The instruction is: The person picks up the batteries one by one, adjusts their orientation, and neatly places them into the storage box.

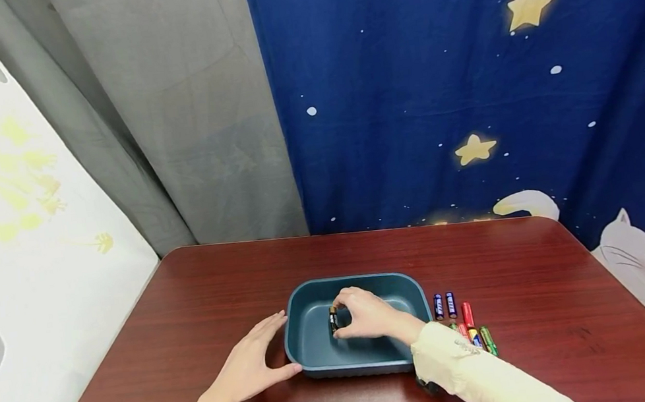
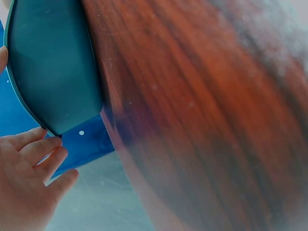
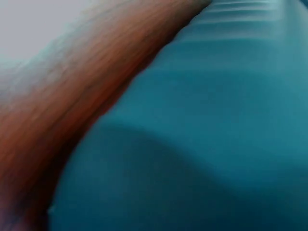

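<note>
battery (image 1: 333, 319): a dark cell with a gold end, standing upright inside the bin, near its middle and a little toward 9 o'clock, low over the floor; whether it touches the floor cannot be told.
right hand (image 1: 365, 313): reaches into the bin from 5 o'clock, its grip closed as a pinch on the battery, thumb below and fingers curled over the top; the right wrist view is a blur of teal wall and red wood and shows no fingers.
bin (image 1: 316, 351): a dark teal, rounded rectangular plastic tub on the desk, roughly at its centre.
left hand (image 1: 253, 364): lies at 9 o'clock of the bin, its grip open and holding nothing, fingers straight, thumb tip against the near left corner; in the left wrist view the fingertips (image 2: 48, 144) sit at the bin's rim.
loose batteries (image 1: 466, 321): a cluster on the desk just beside the bin at 3 o'clock, two blue ones side by side, then red, yellow and green ones toward 5 o'clock.
desk (image 1: 190, 295): dark red wood grain.
backdrop: a navy star-and-cat curtain (image 1: 464, 79) at 12 to 3 o'clock, grey cloth (image 1: 198, 109) at 11 o'clock.
</note>
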The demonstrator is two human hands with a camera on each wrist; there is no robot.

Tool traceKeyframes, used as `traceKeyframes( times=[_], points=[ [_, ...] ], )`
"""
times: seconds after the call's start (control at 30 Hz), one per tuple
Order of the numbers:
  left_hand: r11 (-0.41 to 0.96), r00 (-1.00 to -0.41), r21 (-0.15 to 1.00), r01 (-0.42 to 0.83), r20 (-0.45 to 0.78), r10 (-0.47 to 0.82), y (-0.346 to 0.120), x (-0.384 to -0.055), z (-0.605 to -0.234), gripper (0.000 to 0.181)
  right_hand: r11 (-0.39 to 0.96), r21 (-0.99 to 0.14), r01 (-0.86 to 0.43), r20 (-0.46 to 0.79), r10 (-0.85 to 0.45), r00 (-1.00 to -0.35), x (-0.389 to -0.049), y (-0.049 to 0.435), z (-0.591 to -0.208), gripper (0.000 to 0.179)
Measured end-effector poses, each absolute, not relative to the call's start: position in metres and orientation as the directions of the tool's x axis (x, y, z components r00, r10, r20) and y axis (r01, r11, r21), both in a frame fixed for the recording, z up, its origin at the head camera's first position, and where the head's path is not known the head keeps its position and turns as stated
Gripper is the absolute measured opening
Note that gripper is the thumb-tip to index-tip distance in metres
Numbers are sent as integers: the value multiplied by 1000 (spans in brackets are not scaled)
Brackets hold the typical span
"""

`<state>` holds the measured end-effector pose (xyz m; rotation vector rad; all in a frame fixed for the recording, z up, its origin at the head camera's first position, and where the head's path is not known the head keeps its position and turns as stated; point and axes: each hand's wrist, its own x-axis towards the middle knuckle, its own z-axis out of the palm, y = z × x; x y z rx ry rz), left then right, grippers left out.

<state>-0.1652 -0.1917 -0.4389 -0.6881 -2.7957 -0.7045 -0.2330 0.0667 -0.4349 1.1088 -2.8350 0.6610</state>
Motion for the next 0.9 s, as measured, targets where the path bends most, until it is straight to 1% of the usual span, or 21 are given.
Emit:
traceKeyframes(
  times=[0.23,0.6,0.9],
  points=[
    [779,-882,416,469,263,391,-192,-165,-439,82,691,-359,-627,124,-631,-766,-237,51,-434,44],
    [774,-873,408,484,284,397,-193,-166,-440,81,695,-396,-600,107,-614,-782,-243,27,-434,44],
    [765,-866,410,496,298,402,-193,-165,-440,80,712,-335,-617,71,-634,-770,-242,7,-435,38]
  ],
)
